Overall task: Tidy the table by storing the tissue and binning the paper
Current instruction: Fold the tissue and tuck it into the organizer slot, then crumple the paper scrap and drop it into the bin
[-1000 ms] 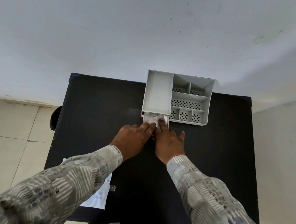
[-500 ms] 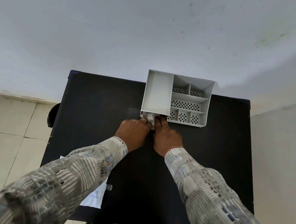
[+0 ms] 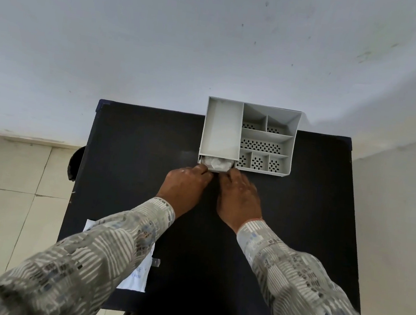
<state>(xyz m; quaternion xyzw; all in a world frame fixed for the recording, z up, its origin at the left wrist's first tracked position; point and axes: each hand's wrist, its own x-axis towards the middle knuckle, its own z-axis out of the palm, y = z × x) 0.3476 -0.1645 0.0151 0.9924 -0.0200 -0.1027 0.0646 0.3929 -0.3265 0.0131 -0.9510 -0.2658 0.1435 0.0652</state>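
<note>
The crumpled white tissue [image 3: 215, 162] lies in the shallow grey pull-out drawer [image 3: 215, 168] under the left bay of the grey plastic compartment organiser [image 3: 249, 136], just beyond both grips. The left hand [image 3: 184, 186] and right hand [image 3: 240, 196] flank the drawer front, fingertips touching its corners, fingers curled but clamped on nothing I can make out. The drawer's long axis runs straight away from the hands, so the push is probably forward. Behind the left grip, under that sleeve, a flat white paper sheet [image 3: 136, 274] waits on the black bench [image 3: 299, 222]; nothing blocks the drawer.
</note>
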